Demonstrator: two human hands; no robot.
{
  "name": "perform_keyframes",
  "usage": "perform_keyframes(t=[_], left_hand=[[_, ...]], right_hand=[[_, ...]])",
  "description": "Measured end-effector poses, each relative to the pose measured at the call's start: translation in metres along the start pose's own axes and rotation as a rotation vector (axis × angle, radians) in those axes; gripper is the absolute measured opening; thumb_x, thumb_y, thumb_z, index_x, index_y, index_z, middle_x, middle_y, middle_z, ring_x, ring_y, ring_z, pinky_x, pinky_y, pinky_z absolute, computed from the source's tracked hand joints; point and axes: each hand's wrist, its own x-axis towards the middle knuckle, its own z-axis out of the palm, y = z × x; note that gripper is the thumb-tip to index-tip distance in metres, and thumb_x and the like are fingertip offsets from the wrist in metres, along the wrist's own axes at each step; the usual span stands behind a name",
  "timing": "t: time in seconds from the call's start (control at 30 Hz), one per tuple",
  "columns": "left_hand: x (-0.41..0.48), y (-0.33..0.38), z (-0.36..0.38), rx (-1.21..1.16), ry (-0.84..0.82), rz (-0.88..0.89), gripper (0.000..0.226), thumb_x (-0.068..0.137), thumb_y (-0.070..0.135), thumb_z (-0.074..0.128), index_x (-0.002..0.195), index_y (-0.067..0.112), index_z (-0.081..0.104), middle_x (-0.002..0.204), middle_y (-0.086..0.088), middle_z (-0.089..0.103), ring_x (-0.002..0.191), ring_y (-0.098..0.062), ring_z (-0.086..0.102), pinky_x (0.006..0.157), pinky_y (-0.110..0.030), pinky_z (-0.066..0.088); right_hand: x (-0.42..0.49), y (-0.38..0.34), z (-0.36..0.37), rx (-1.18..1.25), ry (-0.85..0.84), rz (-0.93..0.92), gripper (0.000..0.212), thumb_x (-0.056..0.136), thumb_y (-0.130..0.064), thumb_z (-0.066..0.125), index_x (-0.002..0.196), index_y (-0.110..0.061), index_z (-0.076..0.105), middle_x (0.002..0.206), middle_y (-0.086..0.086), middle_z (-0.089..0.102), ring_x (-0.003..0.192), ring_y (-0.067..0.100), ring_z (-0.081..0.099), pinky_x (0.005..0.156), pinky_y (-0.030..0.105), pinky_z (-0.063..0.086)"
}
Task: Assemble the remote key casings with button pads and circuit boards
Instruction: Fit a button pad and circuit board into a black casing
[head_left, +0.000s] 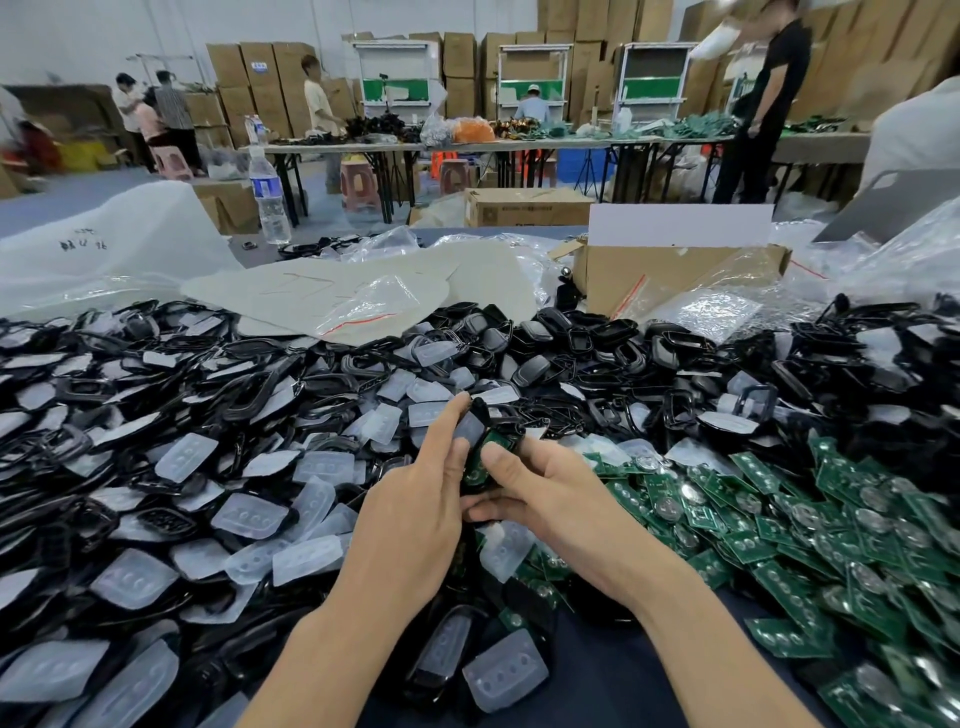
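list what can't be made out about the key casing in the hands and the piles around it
All in the head view:
- the casing: mostly hidden by the left hand and right hand gripping it.
- the circuit board: only a sliver shows between the thumbs, so its seating is unclear.
- the board pile: cut off by the right edge.
- writing on the white bag: too small and blurred.

Nothing is being shown clearly enough to be read. Dark handwritten characters are being displayed on the white plastic bag (104, 234) at the far left, but are too blurred to make out. Print is being carried on the water bottle's (267, 200) blue label and on the cardboard box (524, 208) beyond, likewise illegible.
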Motion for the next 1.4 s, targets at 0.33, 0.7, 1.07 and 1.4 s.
perform_keyframes(t=[0.33,0.7,1.07,1.4], left_hand=[[0.0,-0.003,0.002,-0.039,-0.031,0.032,0.054,0.095,0.061,0.016,0.148,0.059,0.015,0.052,0.016,0.056,0.052,-0.005,0.055,0.049,-0.02,0.039],[-0.006,0.002,-0.002,0.125,-0.12,0.115,0.056,0.092,0.055,0.005,0.145,0.063,-0.011,0.088,0.018,0.066,0.083,-0.006,0.059,0.069,-0.023,0.041],[0.002,0.008,-0.001,0.189,0.158,0.275,0.025,0.099,0.04,0.054,0.119,0.025,0.057,0.106,0.013,0.059,0.084,-0.006,0.065,0.055,-0.024,0.055],[0.002,0.0,0.003,0.163,0.257,0.346,0.017,0.099,0.029,0.062,0.11,0.018,0.068,0.099,0.011,0.057,0.089,-0.005,0.057,0.069,-0.017,0.05]], right_hand=[[0.002,0.001,0.002,-0.015,0.048,0.015,0.048,0.077,-0.05,0.077,0.099,-0.008,0.07,0.086,0.008,0.074,0.077,0.02,0.072,0.072,0.026,0.058],[0.009,0.01,0.008,0.015,0.177,0.009,0.062,0.059,-0.066,0.088,0.084,-0.01,0.075,0.087,0.012,0.07,0.083,0.023,0.069,0.073,0.028,0.059],[0.002,-0.005,0.007,0.413,0.211,0.072,0.037,0.082,-0.046,0.068,0.084,-0.012,0.083,0.087,0.007,0.076,0.081,0.016,0.074,0.074,0.025,0.059],[0.008,0.005,0.011,0.516,0.2,0.114,0.038,0.073,-0.04,0.077,0.083,-0.004,0.082,0.088,0.011,0.072,0.083,0.018,0.069,0.075,0.026,0.06]])
